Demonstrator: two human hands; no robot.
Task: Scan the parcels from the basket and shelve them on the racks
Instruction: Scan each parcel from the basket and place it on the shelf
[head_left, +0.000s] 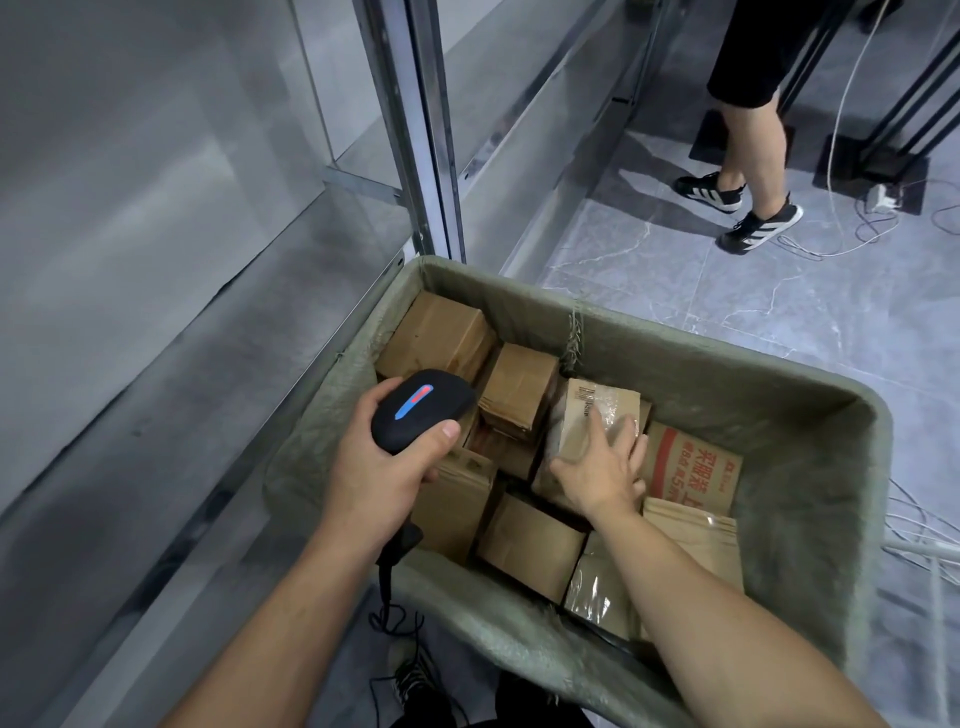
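A green fabric-lined basket (810, 467) holds several brown cardboard parcels. My left hand (379, 467) grips a black handheld scanner (421, 408) with a blue and red light strip, held over the basket's left side. My right hand (602, 462) reaches into the basket, fingers spread and lying on a taped parcel with a label (582, 410) near the middle. A parcel with red print (696, 467) lies just right of that hand. The grey metal rack (171, 291) stands to the left, its shelf bare.
A rack upright (431, 130) rises just beyond the basket's far corner. Another person's legs (748, 150) stand on the tiled floor at the far right, among white cables (841, 104) and a power strip (883, 197). The scanner's black cord (389, 618) dangles by my feet.
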